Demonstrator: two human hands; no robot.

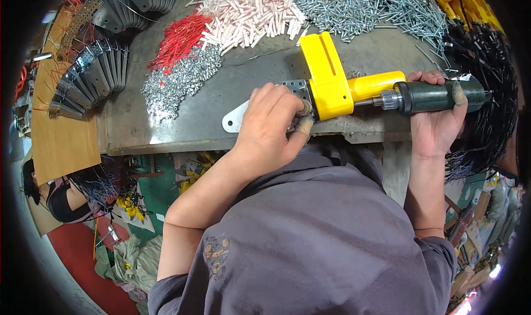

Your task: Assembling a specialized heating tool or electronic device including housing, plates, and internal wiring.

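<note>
Head view: the person is working at a grey metal surface, pressing a yellow plastic block against a flat perforated metal bracket near the front edge.

The left hand is curled down over the bracket and the near corner of the block, fingers closed and pinning both to the surface; the fingertips appear to be wrapped in tape. The right hand is closed fully around the dark green body of a power screwdriver, whose chuck and bit are pointing left into the block's yellow side arm.

Handling, as a judgement:
- The bracket is looking thin, stiff and light. Its edges may be sharp, so it is best held flat from above, as the left hand is doing.
- The block is looking rigid and smooth, likely to slide unless pressed down.
- The screwdriver is looking the heaviest item; the ribbed green barrel is the place to hold.

Around the work, heaps are lying further back on the surface: silver nuts, red wires, white plugs and long screws. Stacked grey brackets are fanning out at the left.
</note>
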